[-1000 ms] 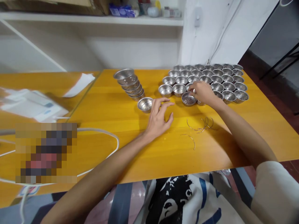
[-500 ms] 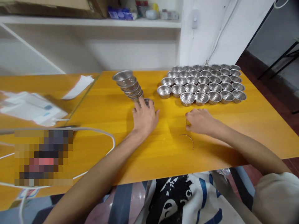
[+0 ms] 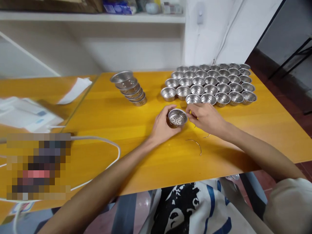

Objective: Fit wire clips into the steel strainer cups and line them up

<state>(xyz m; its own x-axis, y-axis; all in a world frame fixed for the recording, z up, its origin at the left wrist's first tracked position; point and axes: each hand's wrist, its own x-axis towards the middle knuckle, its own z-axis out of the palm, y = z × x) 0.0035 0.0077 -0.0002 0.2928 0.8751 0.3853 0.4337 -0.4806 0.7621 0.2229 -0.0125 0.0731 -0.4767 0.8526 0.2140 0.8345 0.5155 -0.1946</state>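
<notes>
A small perforated steel cup (image 3: 177, 118) stands upright, its mouth facing up, with my left hand (image 3: 163, 125) wrapped around its left side. My right hand (image 3: 203, 117) is at the cup's right rim, thumb and fingers pinched on a thin curved metal wire (image 3: 184, 113) whose end touches the rim. On the table below lie another curved wire (image 3: 198, 146) and a piece of wire (image 3: 207, 136) partly under my right hand. A leaning stack of nested perforated cups (image 3: 131, 88) stands to the left.
Rows of similar cups (image 3: 211, 88) fill the back right of the yellow table (image 3: 151, 169). White packaging (image 3: 29, 113), a white cable (image 3: 114, 143) and a pixelated object (image 3: 40, 165) lie at the left. Behind is a white shelf (image 3: 97, 18).
My left hand has taken a cup from beside the stack and brought it right and nearer. My right hand has moved up and left to meet it with the wire.
</notes>
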